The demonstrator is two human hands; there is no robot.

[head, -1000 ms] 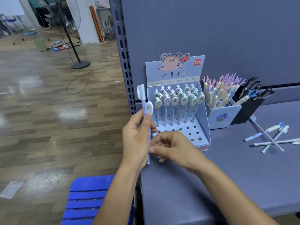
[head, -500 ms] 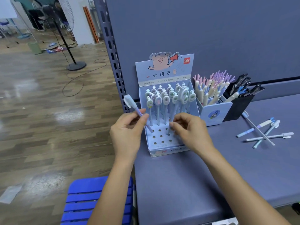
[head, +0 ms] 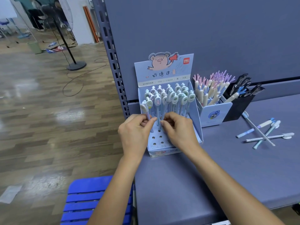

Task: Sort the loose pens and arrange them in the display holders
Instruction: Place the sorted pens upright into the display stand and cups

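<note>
Table (head: pixel 211 176) edge carries the display box (head: pixel 195 111), back rows crowded. Left hand (head: pixel 134 133) pinches a purple pen (head: pixel 144 107) and right hand (head: pixel 177 130) a blue pen (head: pixel 170 95), both over the front holes. Risk: tip misses its hole, or knuckles knock neighbours askew. Loose pens (head: pixel 263 133) lie well right.

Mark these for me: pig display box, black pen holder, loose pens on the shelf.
pig display box (head: pixel 172 73), head view, on its printed header card.
black pen holder (head: pixel 238 111), head view, on its front wall.
loose pens (head: pixel 277 136), head view, on the barrel of the white one in the pile.
</note>
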